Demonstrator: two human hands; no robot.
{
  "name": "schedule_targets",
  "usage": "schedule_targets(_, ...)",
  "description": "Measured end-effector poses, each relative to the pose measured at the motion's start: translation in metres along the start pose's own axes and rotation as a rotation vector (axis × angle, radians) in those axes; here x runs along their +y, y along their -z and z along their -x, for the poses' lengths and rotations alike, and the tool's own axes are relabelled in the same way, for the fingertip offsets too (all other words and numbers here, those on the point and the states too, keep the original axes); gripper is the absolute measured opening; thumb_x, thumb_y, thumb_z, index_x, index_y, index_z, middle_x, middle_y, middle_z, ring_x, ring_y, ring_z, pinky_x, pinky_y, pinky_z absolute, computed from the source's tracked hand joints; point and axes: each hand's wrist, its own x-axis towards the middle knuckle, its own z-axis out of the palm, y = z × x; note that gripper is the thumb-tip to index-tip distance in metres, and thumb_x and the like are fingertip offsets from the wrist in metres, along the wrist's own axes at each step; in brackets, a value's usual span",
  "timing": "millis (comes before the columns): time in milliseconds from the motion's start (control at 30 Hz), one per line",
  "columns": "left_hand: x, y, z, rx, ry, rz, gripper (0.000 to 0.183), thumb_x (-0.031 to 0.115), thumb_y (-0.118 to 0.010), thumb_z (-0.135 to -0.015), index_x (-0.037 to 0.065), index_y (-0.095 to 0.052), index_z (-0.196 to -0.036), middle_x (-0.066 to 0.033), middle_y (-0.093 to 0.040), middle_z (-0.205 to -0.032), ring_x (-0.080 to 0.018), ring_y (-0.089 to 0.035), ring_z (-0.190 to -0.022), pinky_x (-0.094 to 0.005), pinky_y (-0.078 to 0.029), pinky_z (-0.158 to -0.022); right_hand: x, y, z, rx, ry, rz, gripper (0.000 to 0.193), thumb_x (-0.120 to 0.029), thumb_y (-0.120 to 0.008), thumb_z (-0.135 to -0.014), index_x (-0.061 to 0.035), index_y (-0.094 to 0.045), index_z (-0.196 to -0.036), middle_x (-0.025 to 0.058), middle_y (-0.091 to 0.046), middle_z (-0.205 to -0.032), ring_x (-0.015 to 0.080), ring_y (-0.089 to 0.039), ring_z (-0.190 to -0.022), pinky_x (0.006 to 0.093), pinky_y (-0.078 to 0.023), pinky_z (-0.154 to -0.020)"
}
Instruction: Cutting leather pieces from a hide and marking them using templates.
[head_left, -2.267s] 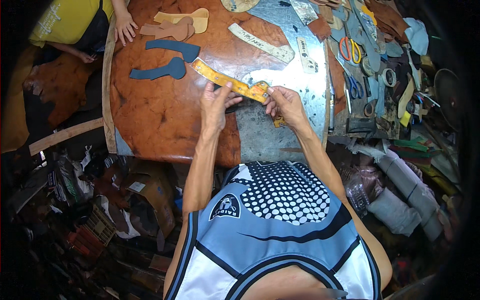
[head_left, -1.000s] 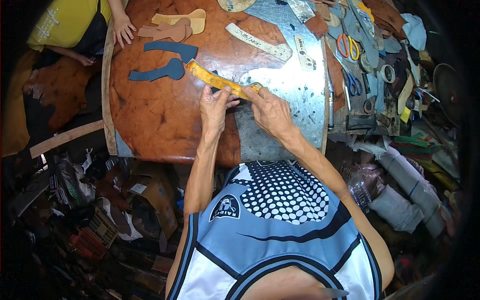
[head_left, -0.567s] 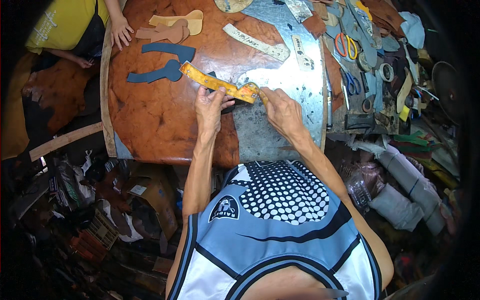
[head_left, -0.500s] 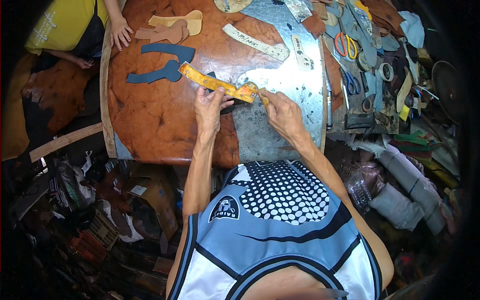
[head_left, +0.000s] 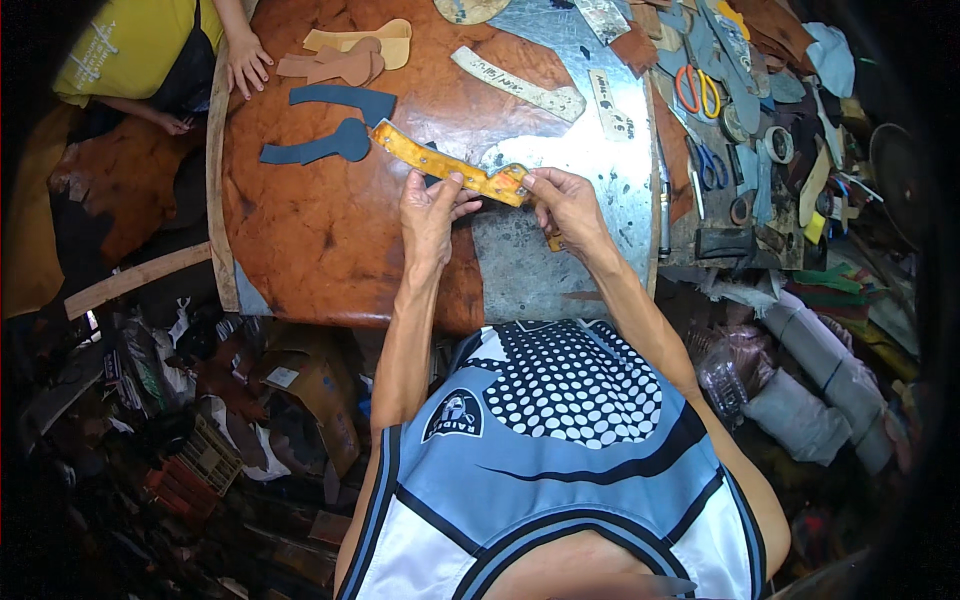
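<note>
Brown leather is covering the worktop (head_left: 300, 250); left hand (head_left: 428, 212) is pressing the yellow pattern strip (head_left: 440, 165) flat while right hand (head_left: 565, 200) is pinching its end, steadying it.

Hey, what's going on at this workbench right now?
A person at a cluttered workbench holds a long yellow-orange strip flat on the brown leather sheet covering the bench. The left hand presses the strip's middle, and the right hand grips its near end beside a metal plate. Two dark blue cut pieces and tan pieces lie further back, near another person's hand. Scissors and scraps crowd the right side.
</note>
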Motion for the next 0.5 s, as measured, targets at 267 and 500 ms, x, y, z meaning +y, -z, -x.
schedule_targets(267,0.005,0.013,-0.005,0.036,-0.047,0.049,0.029,0.010,-0.059,-0.094,0.005,-0.045,-0.119,-0.0101,-0.067,-0.093,-0.0157,-0.068,-0.074,-0.0283,-0.059,-0.064,0.004,-0.001,0.001,0.012,0.002,0.026,0.024,-0.024,-0.063,-0.094,-0.0006,-0.068,-0.098,0.0002,-0.063,-0.072,0.0035,-0.046,-0.045,0.0185,-0.034,-0.040)
schedule_targets(500,0.032,0.030,-0.018,0.092,-0.150,0.059,0.035,0.016,-0.057,-0.096,0.003,-0.043,-0.125,-0.0130,-0.067,-0.099,-0.0172,-0.068,-0.079,-0.0296,-0.059,-0.066,0.011,0.004,0.003,-0.036,0.023,-0.017,0.020,-0.022,-0.063,-0.093,-0.0020,-0.067,-0.093,0.0000,-0.062,-0.069,0.0036,-0.046,-0.046,0.0186,-0.032,-0.040)
